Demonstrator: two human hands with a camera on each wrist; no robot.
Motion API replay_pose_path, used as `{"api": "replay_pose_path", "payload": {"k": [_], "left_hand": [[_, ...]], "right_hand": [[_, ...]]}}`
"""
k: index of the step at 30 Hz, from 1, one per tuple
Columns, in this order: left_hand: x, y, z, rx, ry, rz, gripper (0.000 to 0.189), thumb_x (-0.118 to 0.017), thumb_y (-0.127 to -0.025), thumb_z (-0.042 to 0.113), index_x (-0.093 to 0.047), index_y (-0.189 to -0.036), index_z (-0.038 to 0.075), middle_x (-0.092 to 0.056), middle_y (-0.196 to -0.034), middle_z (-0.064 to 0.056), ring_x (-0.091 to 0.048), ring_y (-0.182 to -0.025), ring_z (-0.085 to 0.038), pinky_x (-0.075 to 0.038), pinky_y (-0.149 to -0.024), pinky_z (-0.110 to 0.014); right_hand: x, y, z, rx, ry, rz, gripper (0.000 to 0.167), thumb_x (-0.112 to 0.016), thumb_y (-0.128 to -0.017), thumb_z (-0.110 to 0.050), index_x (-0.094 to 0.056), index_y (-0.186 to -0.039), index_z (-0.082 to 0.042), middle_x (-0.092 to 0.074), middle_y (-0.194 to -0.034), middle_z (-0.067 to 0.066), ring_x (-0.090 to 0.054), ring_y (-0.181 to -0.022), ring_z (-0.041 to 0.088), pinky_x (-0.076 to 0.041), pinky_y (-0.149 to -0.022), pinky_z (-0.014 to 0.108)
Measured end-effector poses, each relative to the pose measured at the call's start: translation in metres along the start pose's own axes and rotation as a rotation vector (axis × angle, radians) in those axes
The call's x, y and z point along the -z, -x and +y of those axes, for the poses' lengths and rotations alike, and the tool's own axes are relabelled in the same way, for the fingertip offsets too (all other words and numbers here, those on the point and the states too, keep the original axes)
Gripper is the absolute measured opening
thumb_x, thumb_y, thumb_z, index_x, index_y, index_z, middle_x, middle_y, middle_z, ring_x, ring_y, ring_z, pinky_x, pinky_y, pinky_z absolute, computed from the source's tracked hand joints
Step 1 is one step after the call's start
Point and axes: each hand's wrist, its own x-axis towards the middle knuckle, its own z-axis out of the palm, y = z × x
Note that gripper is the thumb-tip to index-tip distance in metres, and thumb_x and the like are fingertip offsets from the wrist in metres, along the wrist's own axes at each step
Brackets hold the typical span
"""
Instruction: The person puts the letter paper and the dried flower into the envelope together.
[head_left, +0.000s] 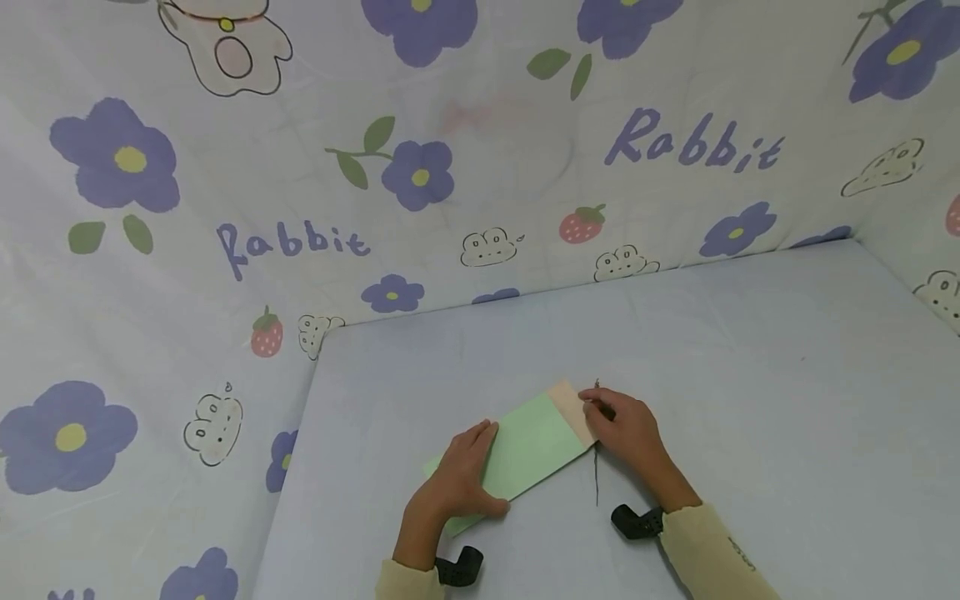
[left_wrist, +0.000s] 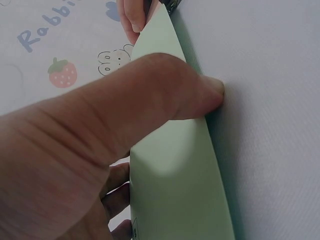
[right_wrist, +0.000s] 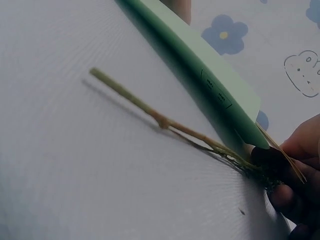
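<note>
A flat pale green booklet [head_left: 530, 446] with a beige strip [head_left: 575, 417] at its right end lies slantwise over the table. My left hand [head_left: 463, 473] spans it and grips it, thumb [left_wrist: 185, 95] over the near edge and fingers at the far edge. At the beige end is my right hand [head_left: 628, 429], fingers curled and fingertips close together. A thin plant sprig [right_wrist: 162, 120], bare at its cut end and leafy at the other, runs under this hand. Its leafy part passes between the right fingers, which partly hide it.
A pale cloth covers the table [head_left: 787, 433]. Behind and to the left hangs a white curtain [head_left: 525, 183] with purple flowers, strawberries and "Rabbit" lettering. Each wrist carries a black camera mount [head_left: 636, 522].
</note>
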Motion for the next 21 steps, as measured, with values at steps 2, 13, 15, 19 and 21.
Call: {"api": "replay_pose_path", "payload": {"k": [2,13,15,19,21], "left_hand": [[0.0002,0.0005,0.0006,-0.001,0.002,0.000,0.108,-0.087,-0.071,0.030,-0.028,-0.158,0.006,-0.028,-0.161,-0.011,-0.026,-0.146,-0.032,-0.032,-0.111,-0.051],[0.0012,0.0002,0.0008,-0.012,-0.007,0.009,0.108,-0.087,-0.071,0.030,-0.028,-0.158,0.005,-0.028,-0.161,-0.011,-0.027,-0.146,-0.032,-0.032,-0.112,-0.051],[0.0013,0.0004,0.0007,-0.009,-0.004,0.007,0.108,-0.087,-0.071,0.030,-0.028,-0.158,0.005,-0.028,-0.161,-0.011,-0.026,-0.146,-0.032,-0.032,-0.111,-0.051],[0.0018,0.0014,0.0012,-0.008,-0.001,0.005,0.108,-0.087,-0.071,0.030,-0.029,-0.158,0.005,-0.028,-0.161,-0.011,-0.027,-0.146,-0.032,-0.032,-0.112,-0.051],[0.0021,0.0019,0.0013,-0.009,0.004,0.007,0.108,-0.087,-0.070,0.030,-0.029,-0.158,0.005,-0.028,-0.161,-0.012,-0.027,-0.146,-0.033,-0.032,-0.112,-0.051]], "right_hand": [[0.0001,0.0005,-0.0007,-0.007,0.001,-0.005,0.023,-0.062,-0.098,-0.012,-0.074,-0.117,-0.007,-0.072,-0.098,0.004,-0.065,-0.090,0.023,-0.050,-0.078,0.043],[0.0008,0.0001,-0.0031,-0.005,0.012,-0.005,0.023,-0.062,-0.097,-0.011,-0.075,-0.116,-0.007,-0.072,-0.100,0.006,-0.065,-0.090,0.024,-0.050,-0.077,0.044],[0.0007,-0.0002,-0.0032,-0.012,0.012,-0.007,0.023,-0.062,-0.097,-0.012,-0.075,-0.116,-0.007,-0.072,-0.099,0.005,-0.064,-0.088,0.023,-0.049,-0.077,0.043],[0.0001,-0.0006,-0.0026,-0.026,0.018,-0.012,0.023,-0.061,-0.097,-0.011,-0.075,-0.116,-0.008,-0.071,-0.098,0.004,-0.063,-0.088,0.022,-0.049,-0.077,0.042],[0.0000,-0.0006,-0.0024,-0.030,0.017,-0.015,0.023,-0.061,-0.097,-0.011,-0.075,-0.116,-0.008,-0.071,-0.097,0.004,-0.063,-0.087,0.022,-0.049,-0.077,0.041]]}}
